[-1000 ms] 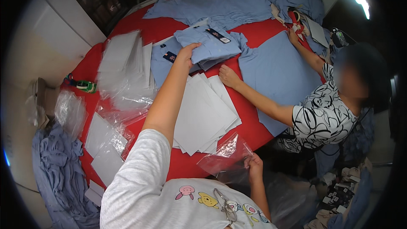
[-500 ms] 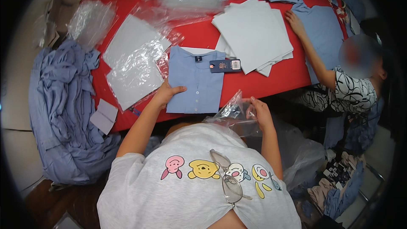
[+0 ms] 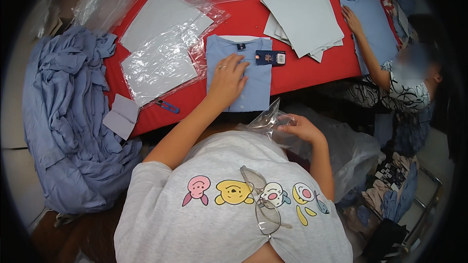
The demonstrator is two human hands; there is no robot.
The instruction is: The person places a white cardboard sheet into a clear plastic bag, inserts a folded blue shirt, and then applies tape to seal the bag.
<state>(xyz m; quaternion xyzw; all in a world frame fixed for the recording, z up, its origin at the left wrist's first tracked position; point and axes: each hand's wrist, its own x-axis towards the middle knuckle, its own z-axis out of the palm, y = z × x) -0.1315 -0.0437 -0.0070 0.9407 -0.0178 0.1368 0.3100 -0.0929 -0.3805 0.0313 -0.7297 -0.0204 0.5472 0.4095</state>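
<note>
The left hand point(image 3: 229, 81), fingers loosely spread, should press evenly on the folded blue shirt point(image 3: 261, 87) at the near edge of the table point(image 3: 309, 74), while the right hand point(image 3: 304, 129) pinches the clear plastic bag point(image 3: 267, 120).

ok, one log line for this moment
left hand: open on folded blue shirt | right hand: holding clear plastic | shirt: at red table edge

Left, a large heap of crumpled blue cloth point(image 3: 68, 126) beside a red-covered table point(image 3: 317, 75). At the table's near left edge, an open spiral notebook point(image 3: 122, 118); just right of it, a small blue tool point(image 3: 169, 107). Farther right, a person point(image 3: 407, 101) in a black-and-white patterned top. Near right, jumbled beige and blue garments point(image 3: 397, 192) beside a metal frame point(image 3: 425, 210).
</note>
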